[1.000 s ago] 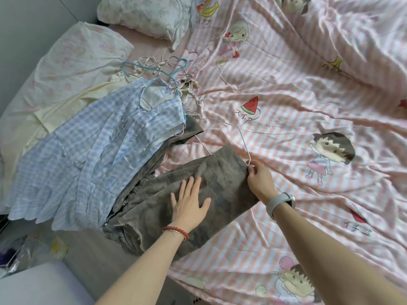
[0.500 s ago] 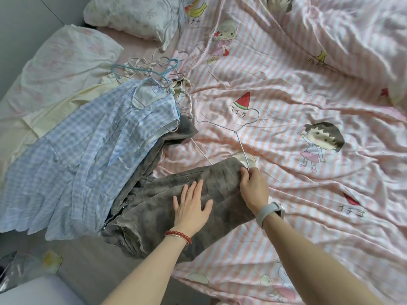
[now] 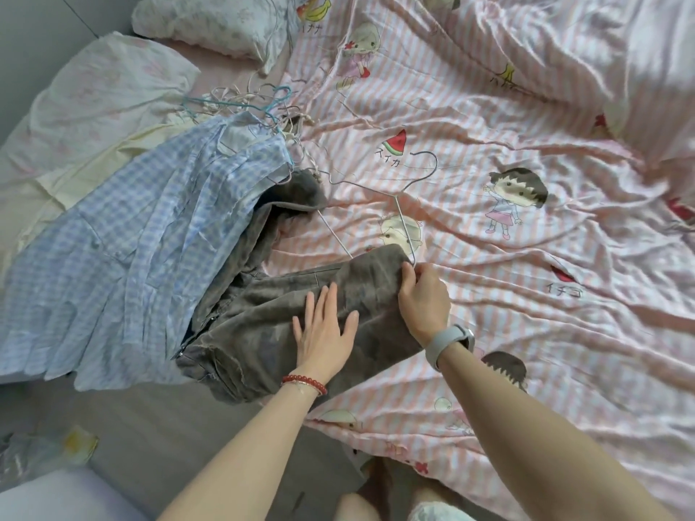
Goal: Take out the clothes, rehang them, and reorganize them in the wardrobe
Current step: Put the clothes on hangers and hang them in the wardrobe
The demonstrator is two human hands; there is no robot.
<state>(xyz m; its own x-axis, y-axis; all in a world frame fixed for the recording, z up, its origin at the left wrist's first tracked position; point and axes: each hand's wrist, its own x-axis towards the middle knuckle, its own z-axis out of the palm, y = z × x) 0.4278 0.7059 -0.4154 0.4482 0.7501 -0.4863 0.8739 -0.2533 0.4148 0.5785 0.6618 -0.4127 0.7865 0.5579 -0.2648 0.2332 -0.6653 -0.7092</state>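
Grey-brown trousers (image 3: 263, 321) lie folded on the bed near its front edge. My left hand (image 3: 325, 327) rests flat on them with fingers spread. My right hand (image 3: 423, 295) pinches the right corner of a thin metal wire hanger (image 3: 404, 216) together with the trousers' top right edge. The hanger's lower bar is hidden under the cloth; its hook lies on the sheet beyond. A blue checked garment (image 3: 143, 235) on a hanger lies to the left, overlapping the trousers.
A pink striped cartoon sheet (image 3: 526, 257) covers the bed. A tangle of loose hangers (image 3: 255, 105) lies behind the checked garment. Two pillows (image 3: 105, 92) sit at the far left. Grey floor and a plastic bag (image 3: 45, 449) are at the lower left.
My right hand drew the hanger's corner toward the trousers' edge and now grips both there. The left hand stayed flat on the trousers. The camera moved closer.
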